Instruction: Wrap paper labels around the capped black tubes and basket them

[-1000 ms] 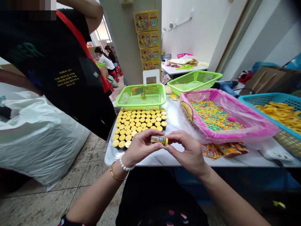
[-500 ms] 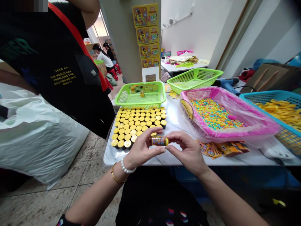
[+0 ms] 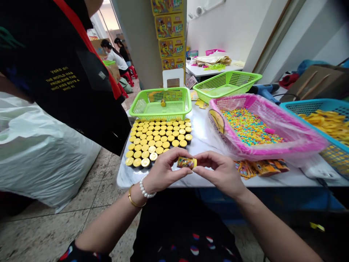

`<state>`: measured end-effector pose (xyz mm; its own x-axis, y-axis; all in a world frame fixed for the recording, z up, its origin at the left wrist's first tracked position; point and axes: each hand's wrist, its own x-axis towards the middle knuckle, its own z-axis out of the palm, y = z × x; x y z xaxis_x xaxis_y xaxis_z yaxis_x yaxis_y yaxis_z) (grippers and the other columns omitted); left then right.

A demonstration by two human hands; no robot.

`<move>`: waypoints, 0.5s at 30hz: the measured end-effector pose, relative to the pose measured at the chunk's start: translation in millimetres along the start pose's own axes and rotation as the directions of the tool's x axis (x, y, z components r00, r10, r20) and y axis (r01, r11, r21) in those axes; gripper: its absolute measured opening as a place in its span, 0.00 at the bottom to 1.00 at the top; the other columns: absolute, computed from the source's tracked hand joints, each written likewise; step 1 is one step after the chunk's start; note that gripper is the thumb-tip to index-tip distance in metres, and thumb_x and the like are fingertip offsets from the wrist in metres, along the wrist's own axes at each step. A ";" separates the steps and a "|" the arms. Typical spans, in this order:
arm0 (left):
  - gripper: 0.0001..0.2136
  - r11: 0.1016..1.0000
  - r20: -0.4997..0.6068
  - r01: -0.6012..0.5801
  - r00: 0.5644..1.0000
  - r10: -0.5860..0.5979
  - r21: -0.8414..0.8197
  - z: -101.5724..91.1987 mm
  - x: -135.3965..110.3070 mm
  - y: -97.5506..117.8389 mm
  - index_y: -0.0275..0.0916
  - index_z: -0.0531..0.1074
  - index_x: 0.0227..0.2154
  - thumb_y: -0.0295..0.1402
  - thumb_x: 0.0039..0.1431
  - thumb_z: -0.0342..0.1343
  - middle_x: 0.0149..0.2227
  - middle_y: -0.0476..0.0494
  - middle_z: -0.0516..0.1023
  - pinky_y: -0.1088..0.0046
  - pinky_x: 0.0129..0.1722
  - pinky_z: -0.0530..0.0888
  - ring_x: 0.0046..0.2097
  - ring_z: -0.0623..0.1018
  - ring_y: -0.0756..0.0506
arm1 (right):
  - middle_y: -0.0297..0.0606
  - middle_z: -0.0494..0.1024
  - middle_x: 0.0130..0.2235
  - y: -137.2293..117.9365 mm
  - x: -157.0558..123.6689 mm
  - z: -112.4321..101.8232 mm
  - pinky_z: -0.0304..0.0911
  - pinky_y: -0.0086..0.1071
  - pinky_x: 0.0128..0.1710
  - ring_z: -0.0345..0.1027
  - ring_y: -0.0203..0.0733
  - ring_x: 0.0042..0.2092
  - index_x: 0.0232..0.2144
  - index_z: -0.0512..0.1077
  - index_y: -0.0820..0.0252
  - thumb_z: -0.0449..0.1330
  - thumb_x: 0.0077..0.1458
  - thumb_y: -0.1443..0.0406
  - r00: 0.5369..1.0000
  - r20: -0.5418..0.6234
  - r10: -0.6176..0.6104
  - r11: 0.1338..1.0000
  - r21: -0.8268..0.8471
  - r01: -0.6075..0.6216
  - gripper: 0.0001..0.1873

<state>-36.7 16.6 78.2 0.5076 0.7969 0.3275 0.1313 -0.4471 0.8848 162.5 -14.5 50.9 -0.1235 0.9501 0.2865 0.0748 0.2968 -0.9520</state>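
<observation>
I hold a small candy bottle [image 3: 186, 162] with a yellow cap sideways between both hands, just above the near edge of the white table [image 3: 203, 136]. My left hand [image 3: 163, 169] pinches its body, and my right hand [image 3: 222, 173] pinches the capped end. Just beyond my left hand stand several rows of yellow-capped bottles [image 3: 158, 140]. A pink basket [image 3: 294, 143] lined with plastic and full of coloured candy beads [image 3: 249, 127] sits to the right. Yellow printed labels [image 3: 261, 167] lie in front of it.
A green basket [image 3: 160, 105] with one bottle stands behind the rows, a second green basket [image 3: 227, 83] further right. A blue basket [image 3: 327, 125] holds yellow pieces. A person in a black shirt [image 3: 60, 72] stands close on the left by a large white bag [image 3: 40, 153].
The bottle has turned in my fingers, so its label side now shows. Both hands stay at the table edge. The view has tilted slightly downward.
</observation>
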 end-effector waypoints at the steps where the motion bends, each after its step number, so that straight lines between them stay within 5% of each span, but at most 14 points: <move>1: 0.12 0.999 0.024 -0.027 0.999 0.026 0.034 -1.2 0.2 0.0 0.39 0.75 0.42 0.32 0.54 0.66 0.42 0.40 0.78 0.66 0.45 0.73 0.43 0.77 0.44 | 0.40 0.83 0.36 -0.2 -0.1 -0.2 0.77 0.35 0.38 0.79 0.43 0.36 0.38 0.77 0.60 0.69 0.51 0.61 0.998 0.023 0.055 0.997 0.043 -0.056 0.13; 4: 0.14 0.999 0.078 -0.024 0.997 0.020 0.049 -2.4 0.6 -1.1 0.40 0.76 0.43 0.31 0.53 0.66 0.44 0.39 0.78 0.65 0.46 0.73 0.44 0.77 0.43 | 0.38 0.82 0.35 1.6 -0.3 -0.1 0.76 0.35 0.35 0.78 0.42 0.35 0.45 0.73 0.59 0.69 0.50 0.60 0.994 0.013 0.111 0.990 0.086 -0.112 0.20; 7: 0.18 0.971 0.071 0.155 0.987 -0.145 -0.184 0.1 -0.4 -5.1 0.38 0.73 0.48 0.34 0.53 0.66 0.45 0.37 0.77 0.67 0.41 0.74 0.43 0.78 0.43 | 0.37 0.80 0.38 4.5 -0.6 0.1 0.75 0.38 0.42 0.76 0.42 0.39 0.46 0.72 0.55 0.68 0.51 0.65 0.992 -0.068 -0.108 0.987 -0.124 0.099 0.19; 10: 0.16 0.866 0.081 0.321 0.946 -0.315 -0.383 3.1 -2.5 -9.7 0.35 0.73 0.44 0.36 0.54 0.66 0.37 0.40 0.78 0.71 0.34 0.74 0.36 0.78 0.47 | 0.39 0.79 0.42 7.3 -1.0 0.0 0.72 0.42 0.49 0.74 0.45 0.45 0.42 0.75 0.53 0.66 0.53 0.67 0.952 -0.008 -0.307 0.904 -0.317 0.289 0.13; 15: 0.15 0.842 0.026 0.339 0.932 -0.362 -0.420 6.5 -5.1 -11.4 0.34 0.74 0.40 0.33 0.51 0.68 0.36 0.42 0.77 0.73 0.33 0.74 0.35 0.76 0.48 | 0.39 0.79 0.43 16.2 -5.3 4.8 0.75 0.39 0.45 0.77 0.43 0.43 0.45 0.75 0.54 0.66 0.55 0.65 0.988 -0.033 -0.152 0.986 -0.077 0.150 0.14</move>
<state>-35.2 14.9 64.3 0.4480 0.8937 -0.0240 -0.0753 0.0644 0.9951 159.7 -15.2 33.5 -0.1006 0.8964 0.4317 0.1314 0.4420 -0.8873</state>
